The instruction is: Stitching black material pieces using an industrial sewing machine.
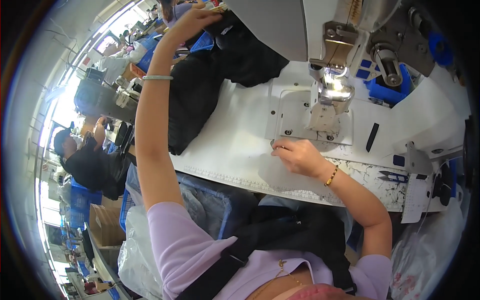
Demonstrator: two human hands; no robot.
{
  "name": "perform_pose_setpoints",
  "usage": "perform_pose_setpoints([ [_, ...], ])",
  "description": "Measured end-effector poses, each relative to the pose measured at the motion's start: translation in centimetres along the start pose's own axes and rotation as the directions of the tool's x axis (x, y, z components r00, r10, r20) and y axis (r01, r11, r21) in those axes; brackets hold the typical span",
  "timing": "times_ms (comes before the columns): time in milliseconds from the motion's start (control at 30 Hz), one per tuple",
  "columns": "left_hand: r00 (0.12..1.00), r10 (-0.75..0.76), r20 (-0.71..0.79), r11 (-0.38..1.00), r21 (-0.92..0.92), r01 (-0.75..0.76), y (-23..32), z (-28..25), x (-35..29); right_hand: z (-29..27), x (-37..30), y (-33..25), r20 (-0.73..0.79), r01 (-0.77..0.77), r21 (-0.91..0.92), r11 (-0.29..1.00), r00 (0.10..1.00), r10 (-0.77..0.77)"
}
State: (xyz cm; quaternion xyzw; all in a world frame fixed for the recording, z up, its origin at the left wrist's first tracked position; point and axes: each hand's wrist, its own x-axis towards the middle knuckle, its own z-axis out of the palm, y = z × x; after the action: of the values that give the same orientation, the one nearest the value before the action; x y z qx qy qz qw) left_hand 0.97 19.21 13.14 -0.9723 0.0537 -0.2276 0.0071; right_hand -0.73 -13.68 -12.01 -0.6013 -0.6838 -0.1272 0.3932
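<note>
Left hand: the left hand [192, 22] was stretched up to the top centre of the frame, fingers curled onto the black fabric [220, 65] and gripping its far edge.
Black fabric: it lay heaped across the upper middle, draped over the left end of the white table [235, 145] and hanging off its edge.
Right hand: the right hand [297, 155] sat in the middle of the frame, palm down, fingers loosely bent and pressing on a pale piece [280, 175] of cloth; no full grip showed.
Pale piece: flat on the table, just below the presser foot [322, 120], partly under the hand.
Sewing machine: the machine [325, 45] filled the upper right, its lamp lit over the needle area.
Snips: blue snips [392, 176] lay at right, well apart from the hand.
Wrists: a bangle [157, 77] on the left, a bead bracelet [331, 176] on the right.
Far left: another person [82, 160] in black was seated.
</note>
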Motion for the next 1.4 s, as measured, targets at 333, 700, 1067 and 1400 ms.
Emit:
perform_pose_setpoints([
  [333, 0.616, -0.622, -0.483, 0.741, -0.617, 0.264, 17.6, 1.6, -14.4, -3.9, 3.5, -4.5, -0.192, -0.231, 0.747, 0.623, 0.823, 0.534],
  [700, 0.808, -0.583, -0.089, 0.378, -0.91, 0.172, 22.6, 8.2, -10.6, -8.3, 2.9, -4.2, 0.164, -0.441, 0.872, 0.214, 0.674, 0.721],
  [1067, 0.937, -0.327, 0.126, 0.122, -0.977, 0.175, 21.3, 11.3, -3.8, -8.0, 1.9, -2.3, -0.111, -0.299, 0.885, 0.357, 0.609, 0.785],
  [1400, 0.876, -0.467, -0.119, 0.448, -0.886, 0.118, 21.8, 10.9, -5.4, -8.2, -0.4, -2.0, -0.238, -0.409, 0.754, 0.514, 0.558, 0.795],
])
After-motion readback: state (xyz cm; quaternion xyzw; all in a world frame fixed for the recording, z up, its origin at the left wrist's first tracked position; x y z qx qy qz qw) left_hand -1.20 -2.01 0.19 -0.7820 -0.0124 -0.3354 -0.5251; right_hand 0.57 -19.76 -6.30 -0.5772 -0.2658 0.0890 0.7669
